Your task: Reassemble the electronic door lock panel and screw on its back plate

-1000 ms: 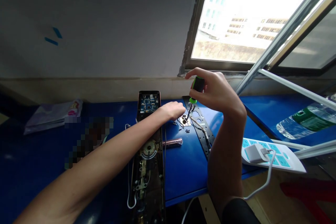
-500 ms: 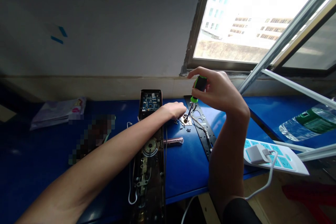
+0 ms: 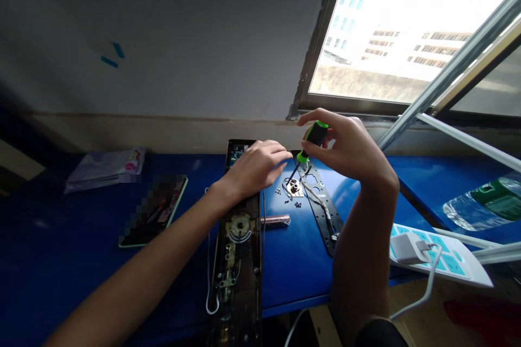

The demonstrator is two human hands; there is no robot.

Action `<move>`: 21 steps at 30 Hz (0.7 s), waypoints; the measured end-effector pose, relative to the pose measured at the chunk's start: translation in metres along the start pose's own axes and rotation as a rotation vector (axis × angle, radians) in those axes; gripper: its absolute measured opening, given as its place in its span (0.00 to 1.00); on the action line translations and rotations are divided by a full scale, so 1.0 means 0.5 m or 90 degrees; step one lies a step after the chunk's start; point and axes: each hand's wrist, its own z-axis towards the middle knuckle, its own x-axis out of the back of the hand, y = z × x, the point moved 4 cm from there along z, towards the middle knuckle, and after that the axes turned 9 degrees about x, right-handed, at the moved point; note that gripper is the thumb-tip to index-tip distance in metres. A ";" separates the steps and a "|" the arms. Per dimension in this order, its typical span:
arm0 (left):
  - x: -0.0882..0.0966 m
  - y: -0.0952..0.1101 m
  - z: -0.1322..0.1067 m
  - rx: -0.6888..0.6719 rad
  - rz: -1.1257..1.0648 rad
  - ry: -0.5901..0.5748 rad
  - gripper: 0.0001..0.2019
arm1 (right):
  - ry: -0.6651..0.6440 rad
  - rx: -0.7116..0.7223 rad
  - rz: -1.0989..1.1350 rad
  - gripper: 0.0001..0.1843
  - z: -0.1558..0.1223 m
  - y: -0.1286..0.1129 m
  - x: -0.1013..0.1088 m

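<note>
On the bottle point(image 3: 459, 216) at the right edge, a green label point(image 3: 491, 199) with white marks, too small for reading. On the packet point(image 3: 95, 172) at the left, a pink printed picture, with details unclear. Grasps the screwdriver point(image 3: 318, 133) in the right hand point(image 3: 344, 143), with thumb and fingers around the handle, black with bright green ends. Holds it tilted, with the thin shaft going down to the left, toward the small plate point(image 3: 294, 188); cannot tell about contact of the tip. Has the left hand point(image 3: 258, 165) released and slightly bent, over the upper part of the dark casing point(image 3: 249, 276), partly hiding the blue circuit board point(image 3: 236, 154). Small plate flat on the blue table point(image 3: 293, 260), between casing and black panel point(image 3: 330, 206): metallic, squarish, with a round centre and dark wires. Near it, small dark screws point(image 3: 298, 205) in groups. On the panel, many holes and a pale cable point(image 3: 321, 200). Beside the casing, a pinkish tube point(image 3: 277, 221).
</note>
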 end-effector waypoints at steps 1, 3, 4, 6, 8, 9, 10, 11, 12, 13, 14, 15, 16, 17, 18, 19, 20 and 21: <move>0.012 -0.008 -0.026 0.014 -0.003 0.074 0.16 | 0.006 -0.009 0.007 0.14 0.001 0.000 -0.002; 0.020 -0.030 -0.077 0.087 0.007 0.174 0.18 | 0.015 -0.024 0.007 0.11 0.006 -0.001 -0.011; 0.018 -0.041 -0.100 0.127 0.011 0.198 0.20 | 0.020 -0.031 -0.006 0.10 0.010 -0.001 -0.017; 0.005 -0.061 -0.136 0.206 0.006 0.195 0.28 | 0.032 -0.049 -0.048 0.10 0.017 0.002 -0.032; -0.012 -0.074 -0.158 0.260 -0.026 0.161 0.36 | 0.030 -0.085 -0.079 0.11 0.023 0.010 -0.051; -0.019 -0.077 -0.164 0.273 -0.048 0.144 0.40 | 0.024 -0.109 -0.084 0.12 0.025 0.016 -0.061; -0.024 -0.078 -0.168 0.275 -0.070 0.133 0.42 | 0.018 -0.136 -0.083 0.12 0.026 0.023 -0.071; -0.028 -0.077 -0.170 0.271 -0.088 0.129 0.44 | 0.016 -0.162 -0.080 0.11 0.028 0.032 -0.080; -0.029 -0.074 -0.171 0.262 -0.102 0.132 0.44 | 0.021 -0.189 -0.073 0.11 0.028 0.040 -0.088; -0.029 -0.072 -0.171 0.252 -0.112 0.140 0.45 | 0.034 -0.221 -0.049 0.11 0.028 0.051 -0.095; -0.029 -0.070 -0.172 0.243 -0.121 0.151 0.45 | 0.052 -0.257 -0.010 0.11 0.026 0.062 -0.102; -0.029 -0.068 -0.172 0.236 -0.132 0.161 0.45 | 0.068 -0.294 0.040 0.12 0.023 0.075 -0.111; -0.028 -0.068 -0.173 0.232 -0.145 0.170 0.44 | 0.082 -0.331 0.099 0.14 0.018 0.087 -0.122; -0.028 -0.068 -0.175 0.230 -0.159 0.179 0.44 | 0.091 -0.361 0.157 0.15 0.011 0.099 -0.135; -0.027 -0.069 -0.178 0.230 -0.174 0.189 0.43 | 0.098 -0.383 0.200 0.16 0.003 0.109 -0.149; -0.027 -0.070 -0.181 0.231 -0.188 0.200 0.42 | 0.110 -0.396 0.237 0.17 -0.007 0.117 -0.162; -0.026 -0.071 -0.185 0.232 -0.200 0.211 0.40 | 0.130 -0.408 0.273 0.18 -0.018 0.124 -0.175; -0.026 -0.072 -0.189 0.233 -0.210 0.219 0.39 | 0.158 -0.420 0.310 0.19 -0.032 0.129 -0.188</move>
